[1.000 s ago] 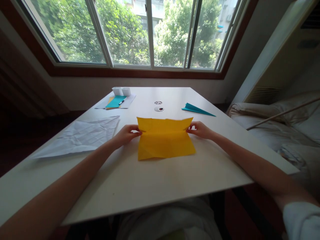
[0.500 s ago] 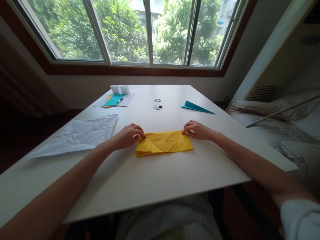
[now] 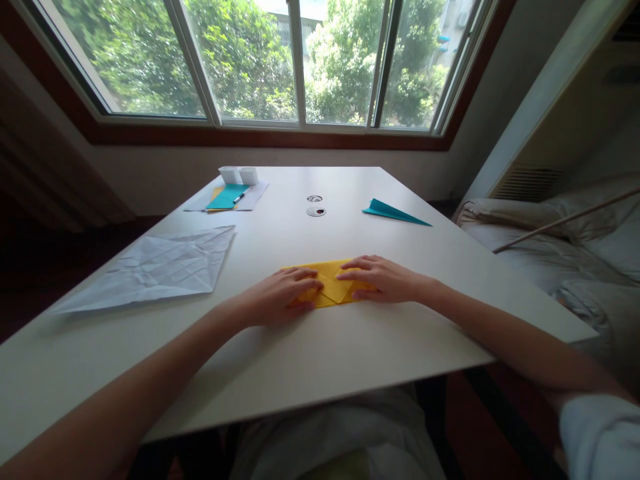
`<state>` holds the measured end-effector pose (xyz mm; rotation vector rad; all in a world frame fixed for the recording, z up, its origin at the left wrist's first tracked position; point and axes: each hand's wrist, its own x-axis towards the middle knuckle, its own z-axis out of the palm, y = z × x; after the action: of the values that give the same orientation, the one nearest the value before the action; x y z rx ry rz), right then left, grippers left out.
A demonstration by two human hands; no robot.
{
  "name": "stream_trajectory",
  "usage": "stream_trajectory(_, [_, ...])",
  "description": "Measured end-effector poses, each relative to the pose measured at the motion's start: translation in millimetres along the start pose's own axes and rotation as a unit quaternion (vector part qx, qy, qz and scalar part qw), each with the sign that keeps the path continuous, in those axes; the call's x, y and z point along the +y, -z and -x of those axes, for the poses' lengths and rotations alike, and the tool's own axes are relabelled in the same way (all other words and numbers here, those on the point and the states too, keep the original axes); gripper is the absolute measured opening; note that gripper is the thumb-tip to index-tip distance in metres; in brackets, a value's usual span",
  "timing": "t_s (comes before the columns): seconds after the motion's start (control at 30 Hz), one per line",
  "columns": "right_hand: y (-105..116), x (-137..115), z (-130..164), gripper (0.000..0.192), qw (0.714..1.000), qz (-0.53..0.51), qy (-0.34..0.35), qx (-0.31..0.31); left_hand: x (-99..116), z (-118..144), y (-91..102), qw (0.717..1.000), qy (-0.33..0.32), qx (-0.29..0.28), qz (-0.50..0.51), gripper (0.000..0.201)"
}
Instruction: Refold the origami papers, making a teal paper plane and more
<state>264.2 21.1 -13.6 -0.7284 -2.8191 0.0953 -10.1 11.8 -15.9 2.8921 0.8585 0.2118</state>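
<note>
A folded sheet of yellow paper (image 3: 333, 283), marked with crossing creases, lies flat on the white table in front of me. My left hand (image 3: 287, 293) rests over its left part, fingers laid out and pointing right. On the right part lies my right hand (image 3: 377, 279), its fingers stretched out and a little apart, pointing left. Between the two hands the middle of the paper shows; both its ends are mostly covered.
The white table (image 3: 320, 367) carries a creased white sheet (image 3: 170, 267) at left. A teal paper plane (image 3: 393, 211) lies at right, beyond my right hand. Two round table inserts (image 3: 316, 211) sit mid-table. Far left are teal paper (image 3: 226, 197), a pen (image 3: 242, 195) and white containers (image 3: 249, 175).
Both hands have come off the paper's upper corners and moved inward toward each other. Their pinching fingers have spread out flat over the yellow paper.
</note>
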Motion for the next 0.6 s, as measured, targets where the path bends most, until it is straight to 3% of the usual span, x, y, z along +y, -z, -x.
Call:
stream_trajectory(0.2, [-3.8,1.1,0.7,0.039,0.999,-0.040,0.015,-0.033,-3.3,0.8,2.0,1.000,0.006,-0.017,0.014,0.043])
stream_trajectory(0.6, [1.4,-1.7,-0.5,0.025,0.997,-0.043,0.068,-0.023,10.4,-0.3,6.2,0.998,-0.039,-0.002,0.040,0.026])
